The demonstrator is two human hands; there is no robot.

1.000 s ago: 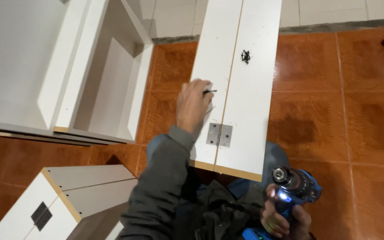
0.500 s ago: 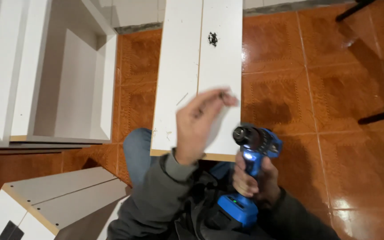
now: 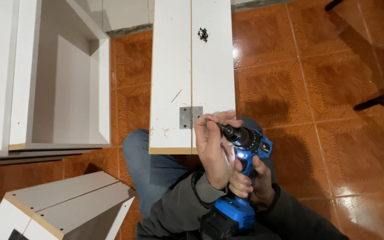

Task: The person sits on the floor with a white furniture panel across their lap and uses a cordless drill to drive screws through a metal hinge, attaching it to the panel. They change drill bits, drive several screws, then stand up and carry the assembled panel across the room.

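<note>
Scene bright, evenly lit from overhead; colours warm. Glossy orange floor tiles (image 3: 263,89) show white glare patches right of the white panels (image 3: 192,66) and at lower right. Soft shadow of the person falls on tiles beside the panels. Dark shadow bars cross the upper right. Focus sharp throughout; no motion blur. Straight edges bow slightly toward frame borders.
</note>
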